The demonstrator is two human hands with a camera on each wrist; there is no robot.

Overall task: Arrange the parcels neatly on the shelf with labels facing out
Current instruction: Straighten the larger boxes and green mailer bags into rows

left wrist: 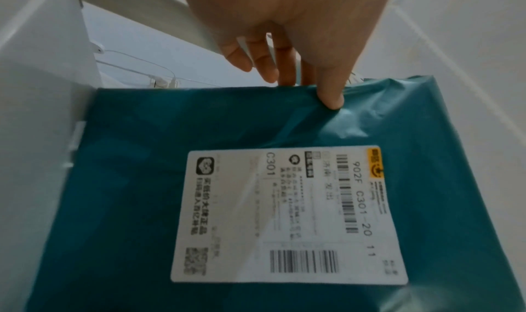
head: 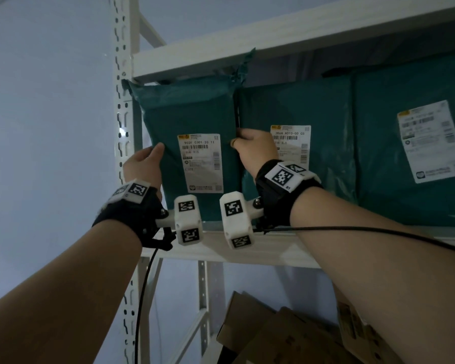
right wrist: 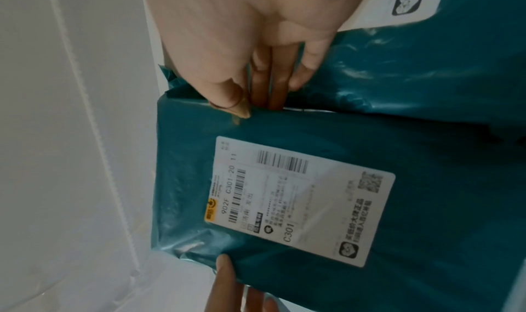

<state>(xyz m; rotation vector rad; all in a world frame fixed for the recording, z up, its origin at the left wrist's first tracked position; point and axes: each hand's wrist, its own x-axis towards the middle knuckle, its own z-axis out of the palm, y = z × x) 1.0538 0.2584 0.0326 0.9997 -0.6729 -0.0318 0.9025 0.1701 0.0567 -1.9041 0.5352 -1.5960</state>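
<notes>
A teal parcel (head: pixel 189 119) is held upright at the left end of the white shelf (head: pixel 247 248), in the centre-left of the head view, its white label (head: pixel 200 164) turned outward. The parcel's left edge is gripped by the left hand (head: pixel 145 164): in the left wrist view the thumb (left wrist: pixel 331 96) is seen pressed on the front face while the other fingers reach behind the edge. The right edge is gripped by the right hand (head: pixel 255 151), whose fingers (right wrist: pixel 273 87) are tucked into the gap between this parcel and the second teal parcel (head: pixel 300 106) just beside it, the thumb lying on the front. Both grips are thus closed on the same parcel. The second parcel's label (head: pixel 294 143) is partly covered by the right hand. A third teal parcel (head: pixel 410 101) stands at the right of the frame, label outward. Brown cardboard boxes (head: pixel 273 332) are seen below the shelf at lower right
</notes>
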